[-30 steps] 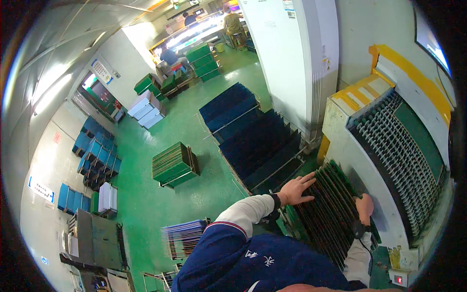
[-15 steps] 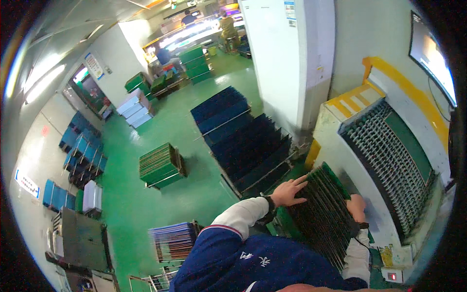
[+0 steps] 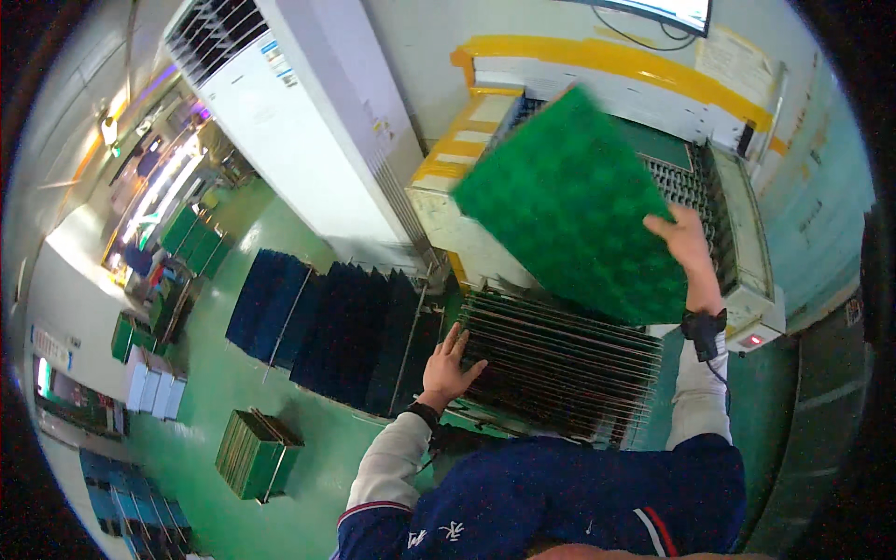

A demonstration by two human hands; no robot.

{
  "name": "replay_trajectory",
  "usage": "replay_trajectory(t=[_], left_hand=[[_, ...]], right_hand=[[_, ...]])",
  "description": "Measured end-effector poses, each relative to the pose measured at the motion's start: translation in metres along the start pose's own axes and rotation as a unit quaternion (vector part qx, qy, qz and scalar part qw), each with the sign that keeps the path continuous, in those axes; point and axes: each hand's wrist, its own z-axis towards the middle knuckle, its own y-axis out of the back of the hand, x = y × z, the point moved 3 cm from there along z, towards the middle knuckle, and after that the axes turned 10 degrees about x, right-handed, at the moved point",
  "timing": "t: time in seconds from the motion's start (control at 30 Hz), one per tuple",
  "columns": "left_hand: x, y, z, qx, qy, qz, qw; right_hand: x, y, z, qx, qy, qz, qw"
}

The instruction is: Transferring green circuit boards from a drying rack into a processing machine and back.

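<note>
My right hand (image 3: 691,247) grips the right edge of a large flat green board (image 3: 574,205), which is tilted and slightly blurred. The board is raised between a rack of thin upright boards (image 3: 560,369) and a machine with a bed of rollers (image 3: 688,189). Part of the roller bed is hidden behind it. At the left end of the rack, my left hand (image 3: 450,373) lies with fingers spread, touching or just over the ends of the boards. Another green board (image 3: 658,145) lies flat on the rollers farther back.
Racks of dark blue boards (image 3: 350,336) stand left of my rack, before a tall white cabinet unit (image 3: 299,131). A smaller rack of green boards (image 3: 254,453) is on the green floor. A screen (image 3: 667,11) hangs above the machine. A person (image 3: 213,140) is far off at left.
My view has swung right toward the machine. The right hand has lifted a green board from the rack and raised it toward the rollers. The left hand stays by the rack.
</note>
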Motion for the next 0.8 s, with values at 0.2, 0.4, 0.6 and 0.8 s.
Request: replay_trajectory(t=[0.2,0.4,0.6,0.8], left_hand=[[-0.002,0.000,-0.003,0.023,0.026,0.021,0.999],[-0.005,0.000,0.000,0.030,0.030,0.037,0.998],[-0.007,0.002,0.003,0.025,0.026,0.025,0.999],[-0.003,0.002,0.008,0.019,0.009,0.029,0.999]], right_hand=[[-0.035,0.013,-0.007,-0.140,0.025,0.477,0.867],[-0.088,-0.071,-0.016,-0.033,-0.085,0.605,0.791],[-0.156,-0.140,-0.009,-0.079,-0.181,0.676,0.710],[-0.154,-0.149,-0.010,-0.013,-0.230,0.658,0.717]])
